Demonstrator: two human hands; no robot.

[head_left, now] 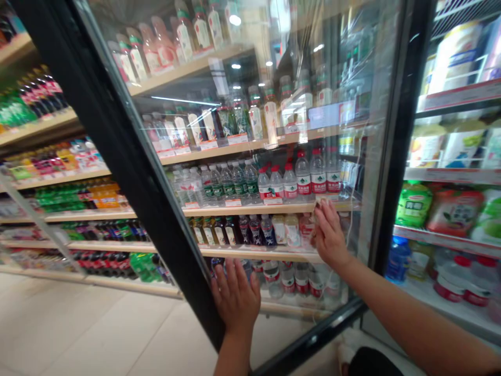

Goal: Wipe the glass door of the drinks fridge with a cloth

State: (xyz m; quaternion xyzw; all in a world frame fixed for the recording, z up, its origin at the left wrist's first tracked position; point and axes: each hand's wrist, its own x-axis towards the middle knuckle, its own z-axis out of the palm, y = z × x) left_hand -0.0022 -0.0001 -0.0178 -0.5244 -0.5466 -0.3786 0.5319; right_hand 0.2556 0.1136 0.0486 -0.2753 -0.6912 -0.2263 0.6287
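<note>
A glass door (289, 326) with a black frame (129, 172) stands swung out in front of me. My left hand (237, 295) lies against its left edge, fingers spread over the glass and frame, holding nothing. Higher up and to the right, my right hand (330, 232) presses on the glass with its fingers close together and slightly bent. A small beige-brown patch shows along these fingertips; whether it is a cloth or a reflection I cannot make out. Lights and a pale screen reflect in the pane.
Through the glass, shelves hold water bottles with red caps (303, 175) and other drinks. Open cooler shelves (450, 237) with large bottles are at the right. More drink shelves (90, 215) line the left, above a tiled floor (86, 324). A dark-clothed leg (373, 363) shows below.
</note>
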